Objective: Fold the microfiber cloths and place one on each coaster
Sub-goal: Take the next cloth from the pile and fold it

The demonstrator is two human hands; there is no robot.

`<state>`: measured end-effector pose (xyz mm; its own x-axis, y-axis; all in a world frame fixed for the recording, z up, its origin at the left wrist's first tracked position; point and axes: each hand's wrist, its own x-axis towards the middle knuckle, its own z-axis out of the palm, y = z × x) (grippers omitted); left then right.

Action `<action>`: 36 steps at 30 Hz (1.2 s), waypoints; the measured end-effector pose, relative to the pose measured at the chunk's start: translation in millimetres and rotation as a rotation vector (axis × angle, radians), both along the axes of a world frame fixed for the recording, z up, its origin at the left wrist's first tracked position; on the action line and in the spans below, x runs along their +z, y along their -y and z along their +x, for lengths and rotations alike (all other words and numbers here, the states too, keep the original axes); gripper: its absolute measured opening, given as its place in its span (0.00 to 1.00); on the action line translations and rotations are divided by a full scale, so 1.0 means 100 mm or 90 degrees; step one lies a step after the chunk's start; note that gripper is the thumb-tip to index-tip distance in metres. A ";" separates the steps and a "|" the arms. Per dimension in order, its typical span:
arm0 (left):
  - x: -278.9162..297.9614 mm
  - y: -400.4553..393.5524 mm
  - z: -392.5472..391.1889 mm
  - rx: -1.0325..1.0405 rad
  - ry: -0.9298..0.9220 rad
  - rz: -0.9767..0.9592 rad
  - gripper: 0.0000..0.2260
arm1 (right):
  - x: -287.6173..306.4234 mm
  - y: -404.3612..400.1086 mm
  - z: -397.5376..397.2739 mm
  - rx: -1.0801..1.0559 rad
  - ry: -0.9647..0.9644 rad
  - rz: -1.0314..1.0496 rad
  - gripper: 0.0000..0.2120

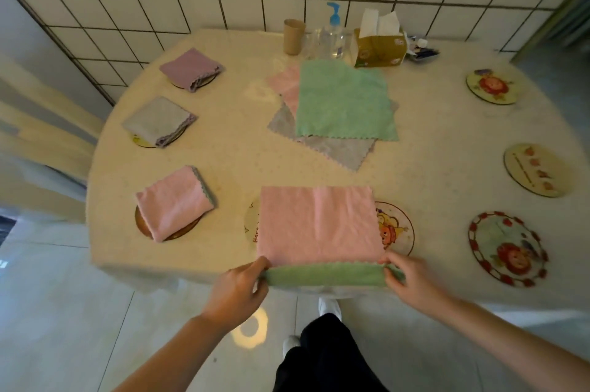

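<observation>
At the near edge of the surface point(447, 142), left hand point(238, 287) and right hand point(412, 283) each pinch closed fingers on a corner of the pink-and-green cloth point(319, 225), half folded over two coasters.

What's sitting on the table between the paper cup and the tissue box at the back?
In the head view, a clear pump bottle with a blue top stands between the paper cup and the tissue box.

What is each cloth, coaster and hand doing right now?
Pink-green cloth: half folded, pinched at near corners.
Left hand: gripping it.
Right hand: gripping it.
Three left cloths: folded, on coasters.
Cloth pile: flat, unfolded.
Three right coasters: bare.
</observation>
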<state>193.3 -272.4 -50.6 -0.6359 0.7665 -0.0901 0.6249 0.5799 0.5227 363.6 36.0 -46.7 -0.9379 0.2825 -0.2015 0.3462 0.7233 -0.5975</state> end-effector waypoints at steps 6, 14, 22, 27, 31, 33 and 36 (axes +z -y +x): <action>0.10 -0.20 -0.28 0.269 0.245 0.081 0.05 | 0.15 -0.05 -0.24 -0.077 -0.049 0.024 0.05; 0.03 -0.79 -1.14 0.363 0.257 0.051 0.11 | 0.06 -0.61 -1.16 -0.149 0.036 0.112 0.05; -0.20 -0.91 -1.36 0.403 0.285 -0.041 0.07 | -0.14 -0.78 -1.43 -0.129 0.121 0.081 0.06; -0.24 -0.95 -1.37 0.413 0.283 -0.064 0.07 | -0.20 -0.87 -1.51 -0.093 0.147 0.079 0.06; -0.24 -1.01 -1.39 0.422 0.275 -0.062 0.06 | -0.20 -0.94 -1.56 -0.079 0.148 0.072 0.07; -0.26 -1.03 -1.39 0.424 0.261 -0.076 0.05 | -0.21 -0.96 -1.57 -0.071 0.153 0.066 0.07; -0.28 -1.07 -1.38 0.438 0.237 -0.090 0.07 | -0.21 -0.96 -1.60 -0.060 0.159 0.057 0.07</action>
